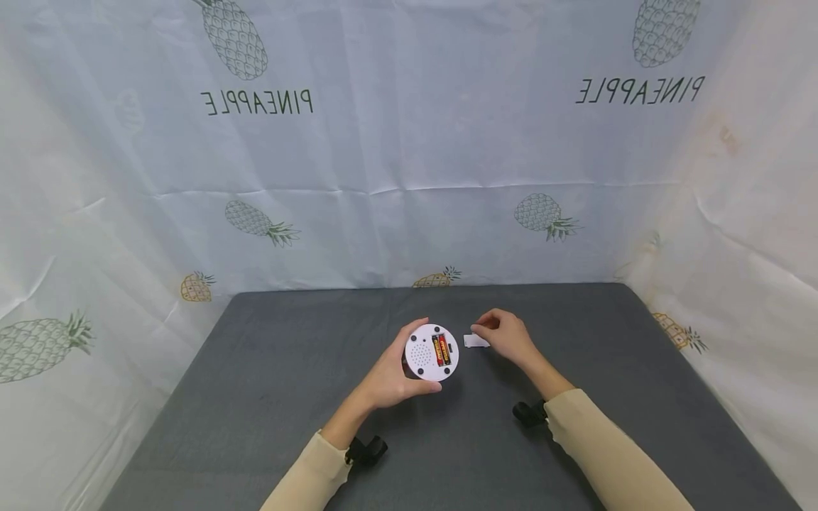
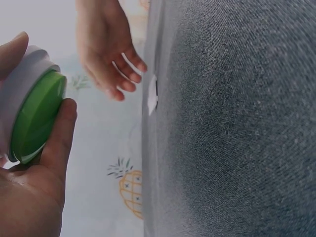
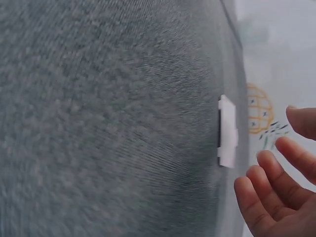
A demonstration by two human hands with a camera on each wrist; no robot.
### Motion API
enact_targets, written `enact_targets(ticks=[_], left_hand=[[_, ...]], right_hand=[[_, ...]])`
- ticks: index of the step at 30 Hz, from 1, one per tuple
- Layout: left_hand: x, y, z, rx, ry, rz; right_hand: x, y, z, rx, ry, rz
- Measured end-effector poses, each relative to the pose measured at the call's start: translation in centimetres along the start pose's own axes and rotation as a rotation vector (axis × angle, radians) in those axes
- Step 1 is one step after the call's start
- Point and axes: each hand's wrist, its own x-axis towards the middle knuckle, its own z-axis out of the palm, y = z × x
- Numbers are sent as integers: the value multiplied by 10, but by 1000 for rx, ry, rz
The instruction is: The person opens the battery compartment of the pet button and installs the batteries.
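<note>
My left hand (image 1: 387, 377) grips a round white device by its rim, with its underside (image 1: 420, 356) turned up toward the head camera. That face has a dotted speaker grille, small dark feet and an uncovered battery compartment holding two red-and-black batteries (image 1: 442, 350). In the left wrist view the device's other side shows a green part (image 2: 39, 116). A small white battery cover (image 3: 227, 133) lies flat on the table to the right of the device. Just above it hovers my right hand (image 1: 508, 338), fingers loosely bent and thumb apart, with nothing held.
A dark grey cloth-covered table (image 1: 268, 397) stretches beneath both hands. White curtains (image 1: 409, 142) printed with pineapples hang behind it and along both sides. Each wrist wears a black camera strap (image 1: 366, 451).
</note>
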Motion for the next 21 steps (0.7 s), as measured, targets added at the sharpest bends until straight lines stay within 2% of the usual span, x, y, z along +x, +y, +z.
enact_targets(ticks=[11,21], left_hand=[[0,-1,-1,19,-2,-10],[0,-1,-1,25,1,-7]], right_hand=[[11,16,14,-42,-11,42],[11,14,17,-112,-52,-25]])
